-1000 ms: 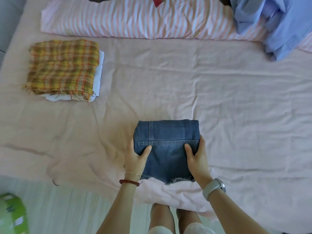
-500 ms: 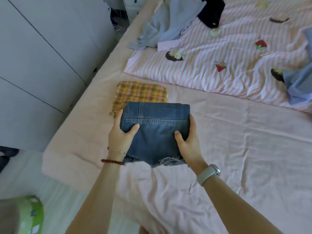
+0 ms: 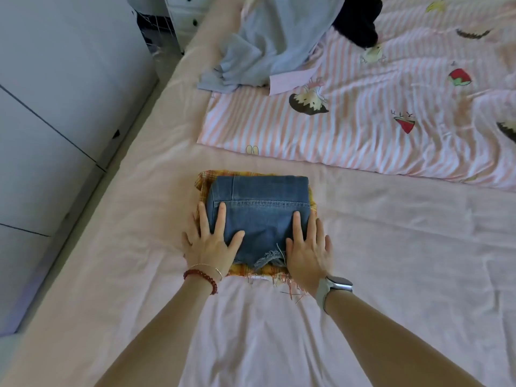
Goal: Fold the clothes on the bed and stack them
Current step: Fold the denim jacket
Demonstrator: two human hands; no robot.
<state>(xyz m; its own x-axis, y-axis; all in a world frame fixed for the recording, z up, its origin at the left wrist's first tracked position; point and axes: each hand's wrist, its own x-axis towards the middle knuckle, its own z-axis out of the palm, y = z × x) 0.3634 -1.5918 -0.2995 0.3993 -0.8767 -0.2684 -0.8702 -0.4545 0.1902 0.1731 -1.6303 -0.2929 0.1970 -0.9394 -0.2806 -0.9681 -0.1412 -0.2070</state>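
Note:
A folded pair of denim shorts (image 3: 261, 208) lies on top of the folded yellow plaid garment (image 3: 245, 270), whose frayed edge shows around it. My left hand (image 3: 210, 241) rests flat on the shorts' left side with straight, spread fingers. On the right side my right hand (image 3: 307, 247) lies flat too, fingers straight along the denim edge. Both hands press down on the stack, which sits on the pink bed sheet (image 3: 391, 247).
Unfolded clothes lie at the far end: a light blue garment (image 3: 268, 43) and a black one (image 3: 357, 20), on a pink striped quilt (image 3: 363, 121). Grey cupboard doors (image 3: 55, 107) stand along the bed's left side.
Both hands carried the folded shorts left from the bed's middle and set them on the plaid stack. The grip has changed to flat hands on top.

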